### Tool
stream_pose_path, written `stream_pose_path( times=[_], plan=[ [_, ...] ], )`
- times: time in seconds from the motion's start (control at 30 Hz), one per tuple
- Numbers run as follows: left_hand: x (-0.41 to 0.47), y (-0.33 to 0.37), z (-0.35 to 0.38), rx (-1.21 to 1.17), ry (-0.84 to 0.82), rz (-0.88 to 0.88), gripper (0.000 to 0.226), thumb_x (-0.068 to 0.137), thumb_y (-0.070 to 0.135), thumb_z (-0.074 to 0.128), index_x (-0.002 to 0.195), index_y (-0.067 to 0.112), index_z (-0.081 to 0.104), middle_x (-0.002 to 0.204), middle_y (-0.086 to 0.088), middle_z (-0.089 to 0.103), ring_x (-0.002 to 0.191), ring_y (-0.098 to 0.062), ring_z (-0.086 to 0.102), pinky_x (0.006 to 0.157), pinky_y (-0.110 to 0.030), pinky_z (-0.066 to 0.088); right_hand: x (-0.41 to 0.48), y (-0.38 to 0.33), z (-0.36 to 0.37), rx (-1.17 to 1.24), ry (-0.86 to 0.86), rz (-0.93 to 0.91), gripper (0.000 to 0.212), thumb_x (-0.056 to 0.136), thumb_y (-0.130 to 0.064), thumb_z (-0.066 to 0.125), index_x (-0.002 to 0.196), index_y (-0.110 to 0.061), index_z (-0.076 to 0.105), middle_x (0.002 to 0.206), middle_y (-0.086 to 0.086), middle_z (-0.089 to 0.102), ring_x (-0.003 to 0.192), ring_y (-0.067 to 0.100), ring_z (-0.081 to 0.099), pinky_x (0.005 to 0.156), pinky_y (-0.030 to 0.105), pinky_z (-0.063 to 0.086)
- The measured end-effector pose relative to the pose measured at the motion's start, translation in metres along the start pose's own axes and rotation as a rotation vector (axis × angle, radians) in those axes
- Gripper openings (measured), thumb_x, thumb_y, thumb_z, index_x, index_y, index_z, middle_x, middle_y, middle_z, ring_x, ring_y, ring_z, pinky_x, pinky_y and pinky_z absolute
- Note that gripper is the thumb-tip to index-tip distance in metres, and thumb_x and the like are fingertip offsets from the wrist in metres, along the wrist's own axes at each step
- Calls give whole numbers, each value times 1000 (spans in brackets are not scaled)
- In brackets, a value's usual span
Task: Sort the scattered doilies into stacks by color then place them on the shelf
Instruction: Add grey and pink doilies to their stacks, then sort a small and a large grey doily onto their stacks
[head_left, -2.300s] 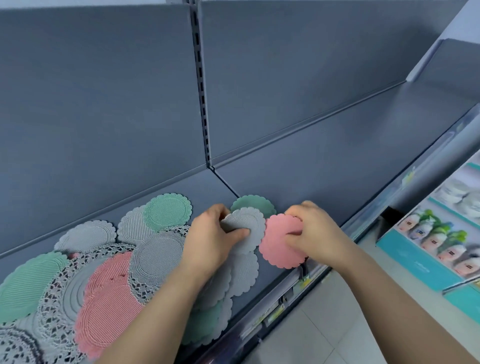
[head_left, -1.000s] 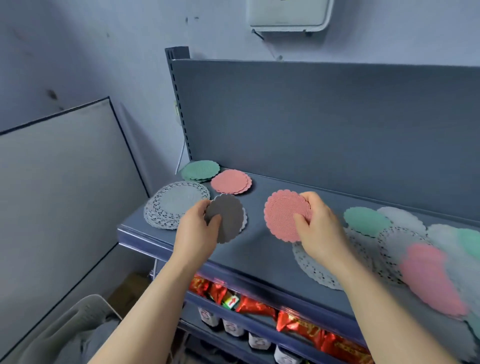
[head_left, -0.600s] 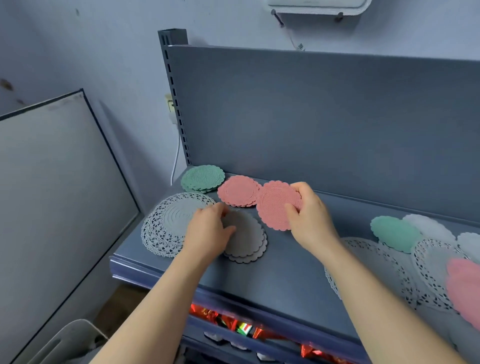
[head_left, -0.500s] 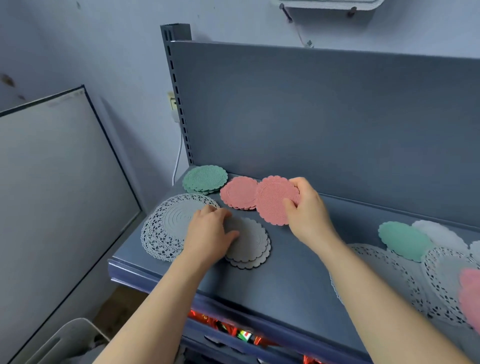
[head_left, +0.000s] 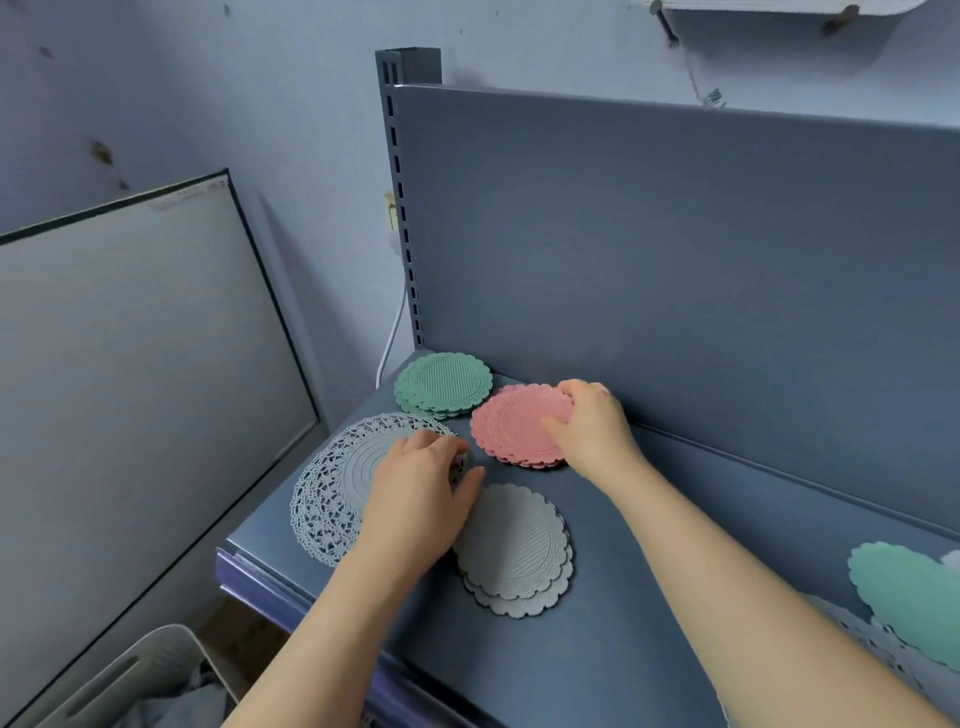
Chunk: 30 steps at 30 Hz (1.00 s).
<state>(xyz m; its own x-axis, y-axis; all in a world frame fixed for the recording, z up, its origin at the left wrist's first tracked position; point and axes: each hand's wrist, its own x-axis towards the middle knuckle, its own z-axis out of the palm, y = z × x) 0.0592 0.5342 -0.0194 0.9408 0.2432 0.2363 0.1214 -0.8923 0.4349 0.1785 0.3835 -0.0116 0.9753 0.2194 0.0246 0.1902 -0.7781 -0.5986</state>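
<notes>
Four stacks (head_left: 444, 385) at shelf's (head_left: 623, 639) left end; our right hand (head_left: 589, 428) fingers clamp pink stack (head_left: 511, 423), left hand's (head_left: 415, 491) grip unclear (scattered doilies (head_left: 909, 597) remain at right).

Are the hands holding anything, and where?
Right hand pinches the pink doily at its right edge. Left hand rests on the lace doily; grip unclear.

Two bare forearms, uncovered right to the bottom edge of the frame, each ending in bare hands: the left forearm (head_left: 332, 623) and left hand (head_left: 415, 488) at lower centre, the right forearm (head_left: 727, 582) and right hand (head_left: 592, 426) from the lower right
</notes>
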Motion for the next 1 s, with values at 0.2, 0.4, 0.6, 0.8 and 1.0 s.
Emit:
stream_pose_path(
  times=[0.2,0.4,0.6,0.8,1.0],
  plan=[
    [5,6,1,69,46,107,27,87,35,59,105,16,66,102,-3,61,94,-27,53,82,-35,45,-17,2,-11,-200,72,-128,39,91,-26,58,124,-6,54,132,9,49,118,29,45,100,34,36],
    [9,25,-2,94,33,285,20,76,25,71,91,12,71,85,-8,66,73,-33,58,66,-39,51,-72,5,-37,-274,212,-133,27,94,-26,49,111,-8,60,118,4,61,108,27,52,93,37,43],
    [-13,60,-3,49,-56,533,25,76,31,60,89,13,71,84,-4,67,73,-32,59,62,-37,51,-156,20,-59,-382,325,46,23,93,-24,50,106,-9,62,107,2,65,104,27,55,92,33,42],
    [-60,110,14,-15,-148,773,21,75,28,74,91,14,71,84,-4,66,72,-32,60,64,-38,51,-251,52,-82,-401,437,303,22,91,-22,53,104,-8,64,109,6,66,104,29,57,89,38,47],
    [-115,174,36,-100,-230,970,22,80,31,65,96,15,70,92,-4,67,81,-30,60,70,-40,52,-340,91,-108,-410,522,496,30,92,-24,53,117,-11,62,115,4,65,109,27,58,92,38,47]
  ],
)
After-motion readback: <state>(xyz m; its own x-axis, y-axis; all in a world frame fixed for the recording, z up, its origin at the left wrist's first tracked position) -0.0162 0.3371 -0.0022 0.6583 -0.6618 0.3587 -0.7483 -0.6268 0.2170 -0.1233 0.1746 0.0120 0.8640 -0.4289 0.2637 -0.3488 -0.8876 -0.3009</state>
